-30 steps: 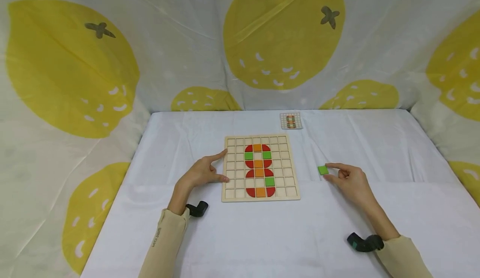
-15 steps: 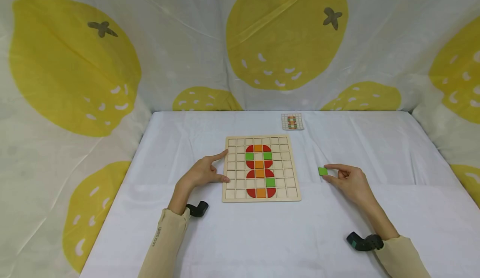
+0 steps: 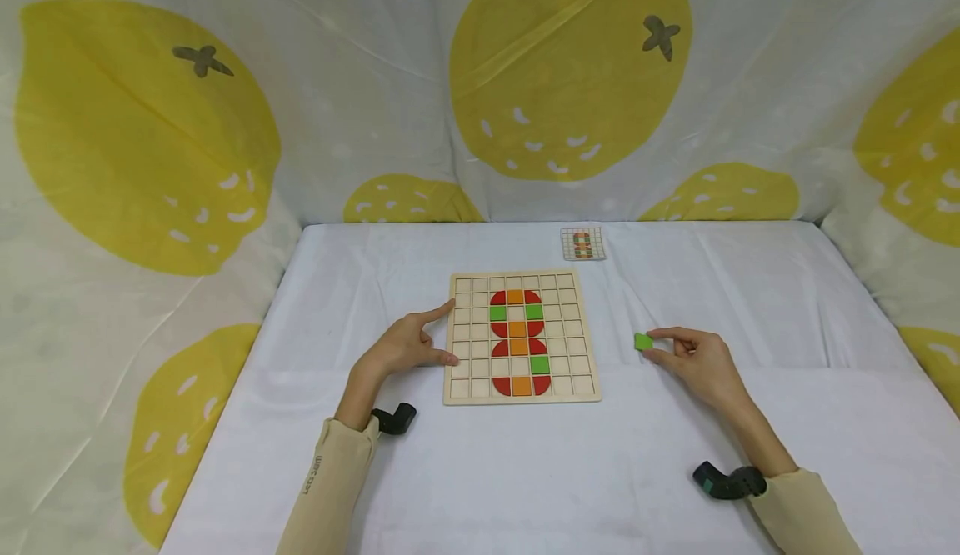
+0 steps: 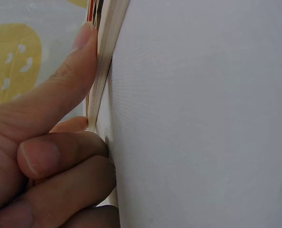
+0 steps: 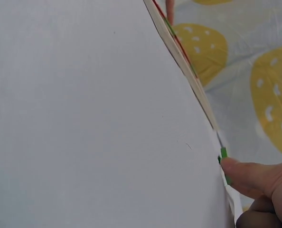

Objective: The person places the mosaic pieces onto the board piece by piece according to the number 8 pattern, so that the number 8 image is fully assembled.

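Note:
In the head view a wooden grid board [image 3: 573, 363] lies mid-table, with red, orange and green pieces set in a figure-eight-like pattern. My left hand [image 3: 399, 345] rests at the board's left edge, index finger and thumb spread apart and touching it. The left wrist view has the thumb of that hand [image 4: 60, 85] against the board's rim [image 4: 103, 66], its lower fingers curled. To the right of the board, my right hand [image 3: 699, 365] pinches a green square tile [image 3: 643, 342] between thumb and index finger. Seen edge-on in the right wrist view, the tile [image 5: 224, 153] is partly covered by a finger.
A small pattern card [image 3: 582, 244] with a similar figure lies behind the board, near the table's back edge. White cloth [image 3: 480, 472] covers the table. Lemon-print fabric [image 3: 570, 72] hangs behind and at the sides. Black wrist devices [image 3: 729, 482] sit on both forearms.
The green tile in my right fingers has turned a little and shifted very slightly left. My left hand and the board stay as they were.

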Demonstrator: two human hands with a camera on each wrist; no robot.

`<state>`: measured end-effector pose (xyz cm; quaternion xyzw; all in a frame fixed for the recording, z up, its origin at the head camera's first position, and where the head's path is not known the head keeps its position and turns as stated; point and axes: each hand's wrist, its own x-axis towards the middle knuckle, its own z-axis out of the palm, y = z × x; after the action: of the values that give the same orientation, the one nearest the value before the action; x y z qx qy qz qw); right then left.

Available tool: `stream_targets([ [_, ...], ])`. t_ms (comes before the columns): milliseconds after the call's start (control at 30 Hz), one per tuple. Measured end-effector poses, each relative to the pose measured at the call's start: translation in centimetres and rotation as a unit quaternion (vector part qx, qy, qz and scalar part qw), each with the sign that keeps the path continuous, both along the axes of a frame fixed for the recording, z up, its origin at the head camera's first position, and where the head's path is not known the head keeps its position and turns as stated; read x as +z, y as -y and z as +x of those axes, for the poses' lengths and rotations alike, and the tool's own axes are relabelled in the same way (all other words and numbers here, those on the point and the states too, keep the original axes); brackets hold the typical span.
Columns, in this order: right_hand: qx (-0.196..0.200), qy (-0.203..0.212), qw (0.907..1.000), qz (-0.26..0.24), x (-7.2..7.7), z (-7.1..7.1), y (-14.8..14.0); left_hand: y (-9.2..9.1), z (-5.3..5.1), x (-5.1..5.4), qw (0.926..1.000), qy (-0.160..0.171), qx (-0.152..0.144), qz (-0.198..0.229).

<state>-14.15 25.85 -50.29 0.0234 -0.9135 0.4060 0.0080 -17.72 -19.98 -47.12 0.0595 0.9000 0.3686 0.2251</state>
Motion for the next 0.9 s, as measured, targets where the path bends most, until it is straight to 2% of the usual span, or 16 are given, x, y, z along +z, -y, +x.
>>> stream_targets([
  [367, 0.014, 0.0, 0.9999, -0.01, 0.6, -0.4, 1.8, 0.2, 0.1, -0.3, 0.9999, -0.002, 0.003, 0.011],
  [667, 0.061, -0.001, 0.9981, -0.01, 1.2, -0.9, 4.8, 0.2, 0.1, -0.4, 0.9999, -0.003, 0.003, 0.012],
  [900, 0.093, 0.018, 0.9951, -0.03, 1.6, -1.2, 8.2, 0.1, 0.1, -0.5, 0.9998, -0.004, 0.007, 0.021],
])
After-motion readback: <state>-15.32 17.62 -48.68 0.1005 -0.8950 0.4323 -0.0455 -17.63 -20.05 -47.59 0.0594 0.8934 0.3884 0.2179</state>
